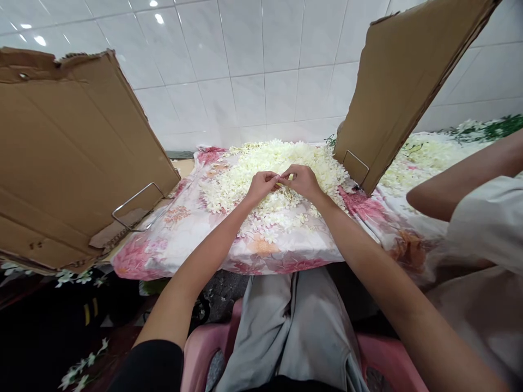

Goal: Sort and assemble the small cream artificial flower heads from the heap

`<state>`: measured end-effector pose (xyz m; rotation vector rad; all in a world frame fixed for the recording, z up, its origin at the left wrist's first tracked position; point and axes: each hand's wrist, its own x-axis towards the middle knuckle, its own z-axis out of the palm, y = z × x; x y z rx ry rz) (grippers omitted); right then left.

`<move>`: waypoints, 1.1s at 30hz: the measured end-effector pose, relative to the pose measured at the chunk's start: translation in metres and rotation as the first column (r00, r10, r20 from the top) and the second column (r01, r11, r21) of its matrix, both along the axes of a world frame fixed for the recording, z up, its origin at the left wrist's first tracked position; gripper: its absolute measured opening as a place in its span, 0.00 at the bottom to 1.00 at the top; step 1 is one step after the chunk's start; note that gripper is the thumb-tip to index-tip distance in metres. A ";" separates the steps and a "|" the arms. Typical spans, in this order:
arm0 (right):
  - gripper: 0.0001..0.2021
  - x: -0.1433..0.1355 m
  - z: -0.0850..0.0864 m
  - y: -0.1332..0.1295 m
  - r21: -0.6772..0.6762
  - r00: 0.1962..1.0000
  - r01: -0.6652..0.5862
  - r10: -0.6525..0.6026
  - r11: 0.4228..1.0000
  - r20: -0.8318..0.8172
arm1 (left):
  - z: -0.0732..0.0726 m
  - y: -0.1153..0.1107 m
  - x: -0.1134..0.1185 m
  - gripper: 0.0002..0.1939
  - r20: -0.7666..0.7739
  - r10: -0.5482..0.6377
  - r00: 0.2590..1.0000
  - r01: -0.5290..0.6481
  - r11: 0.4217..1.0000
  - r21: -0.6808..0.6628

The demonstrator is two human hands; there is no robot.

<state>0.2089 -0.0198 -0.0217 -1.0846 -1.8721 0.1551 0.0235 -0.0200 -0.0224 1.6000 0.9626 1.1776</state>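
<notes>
My left hand (262,185) and my right hand (300,181) meet over a heap of small cream-white flowers (261,160). The fingertips of both are pinched together and touch. What they hold between them is too small to make out; a bit of yellow shows just below the fingers. Beneath the heap lies a white cloth (196,239) with pink and orange flower prints. Loose flowers are scattered toward the near side of the cloth.
A cardboard panel (69,158) with a wire stand rises on the left, another cardboard panel (392,76) on the right. Beyond that sits a co-worker, whose arm (461,174) is beside more flowers. A tiled wall (245,49) closes off the back.
</notes>
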 end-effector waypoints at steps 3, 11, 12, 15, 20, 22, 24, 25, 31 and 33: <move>0.22 0.000 0.000 0.000 -0.030 1.000 0.030 -0.030 0.999 -0.004 | 0.001 -0.001 -0.001 0.18 -0.038 -0.012 0.999 0.013 1.000 0.026; 0.19 0.002 -0.002 0.006 -0.075 0.997 0.073 -0.071 0.995 0.024 | 0.002 -0.002 -0.002 0.24 -0.077 -0.019 0.997 0.023 0.998 0.050; 0.19 0.002 -0.003 0.007 -0.066 0.998 0.058 -0.057 0.996 0.024 | 0.003 -0.002 -0.001 0.23 -0.074 -0.015 0.997 0.019 0.999 0.050; 0.17 0.002 -0.005 0.011 -0.043 1.000 0.015 -0.015 0.999 0.003 | 0.005 -0.002 -0.001 0.22 -0.061 -0.006 0.998 0.008 0.999 0.040; 0.13 0.003 -0.008 0.015 -0.050 0.999 -0.040 0.039 0.998 -0.026 | 0.005 -0.003 -0.001 0.16 -0.069 0.003 0.998 -0.001 0.999 0.032; 0.12 0.003 -0.008 0.016 -0.045 0.998 -0.058 0.057 0.997 -0.022 | 0.003 -0.003 -0.001 0.14 -0.075 0.005 0.997 -0.002 0.999 0.041; 0.12 0.003 -0.007 0.016 -0.040 0.998 -0.067 0.067 0.997 -0.020 | 0.002 -0.003 -0.002 0.13 -0.079 0.004 0.997 0.001 0.998 0.058; 0.12 0.003 -0.007 0.016 -0.039 0.997 -0.069 0.069 0.997 -0.017 | 0.002 -0.003 -0.002 0.13 -0.082 0.005 0.997 0.000 0.998 0.063; 0.12 -0.001 -0.008 0.016 -0.055 0.997 -0.083 0.083 0.995 -0.002 | 0.003 -0.005 -0.002 0.14 -0.081 0.058 0.995 -0.051 0.994 0.092; 0.12 -0.003 -0.008 0.015 -0.063 0.995 -0.096 0.095 0.993 -0.021 | 0.002 -0.004 -0.002 0.12 -0.076 0.079 0.994 -0.070 0.991 0.111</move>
